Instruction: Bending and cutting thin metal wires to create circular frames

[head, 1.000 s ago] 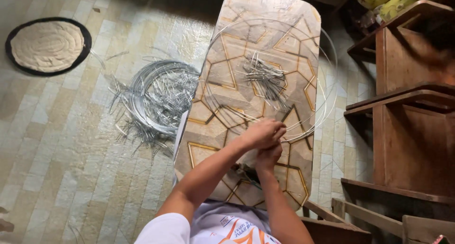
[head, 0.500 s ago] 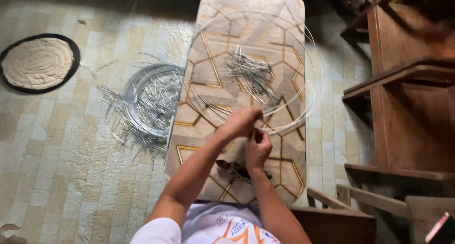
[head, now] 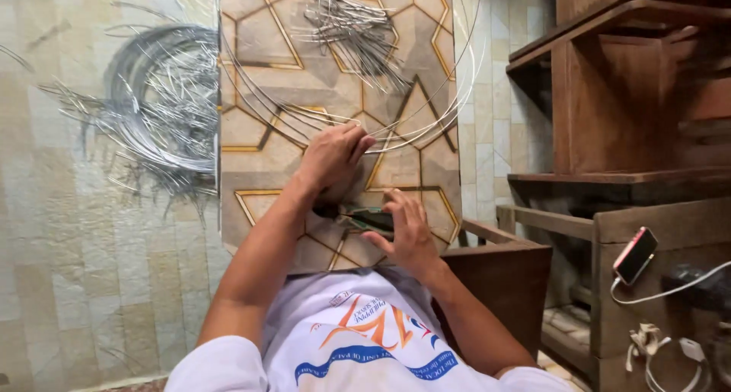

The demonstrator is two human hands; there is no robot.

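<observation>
My left hand (head: 332, 157) rests on a patterned board (head: 259, 145) and pinches the near edge of a large hoop of thin silver wires (head: 457, 95) that lies on the board. My right hand (head: 405, 228) is lower, near the board's front edge. Its fingers close over a pair of pliers with dark green handles (head: 364, 218). The tool's jaws are hidden under my left wrist. A loose bundle of short cut wire pieces (head: 352, 28) lies inside the hoop at the far end of the board.
A big tangled coil of silver wire (head: 164, 95) lies on the tiled floor to the left. Brown wooden furniture (head: 609, 110) stands at the right. A phone (head: 634, 255) leans on it above white charger cables (head: 670, 346).
My right hand has dropped from the wire beside my left hand down onto the pliers. The left hand stays on the hoop. The view has moved closer and tilted down.
</observation>
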